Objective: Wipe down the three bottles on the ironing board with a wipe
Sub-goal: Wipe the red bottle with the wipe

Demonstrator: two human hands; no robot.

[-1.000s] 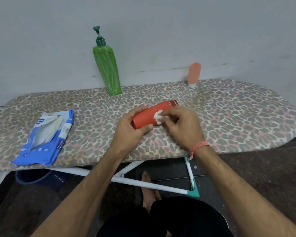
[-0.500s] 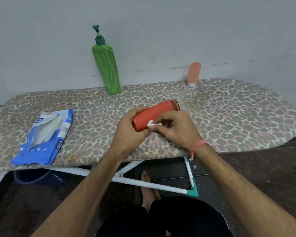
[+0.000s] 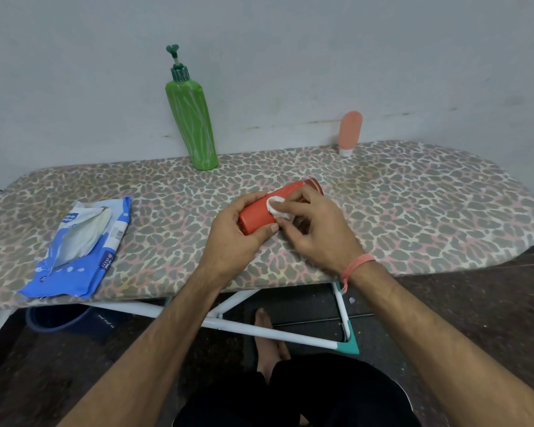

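A red bottle [image 3: 255, 215] lies on its side across the middle of the leopard-print ironing board [image 3: 413, 204]. My left hand [image 3: 233, 238] grips its near end, thumb and fingers curled round it. My right hand [image 3: 316, 228] pinches a small white wipe [image 3: 278, 208] and presses it against the bottle's upper side. A tall green pump bottle [image 3: 193, 118] stands upright at the back by the wall. A small salmon tube [image 3: 349, 131] stands cap down at the back right.
A blue wipes pack [image 3: 80, 241] lies open at the board's left, a white wipe sticking out. The grey wall runs just behind the board. Under the board are white legs [image 3: 259, 329], a dark blue bucket [image 3: 56, 318], and my bare foot.
My right hand has slid the wipe from the bottle's near lower side up onto its top. The bottle and my left hand stay about where they were.
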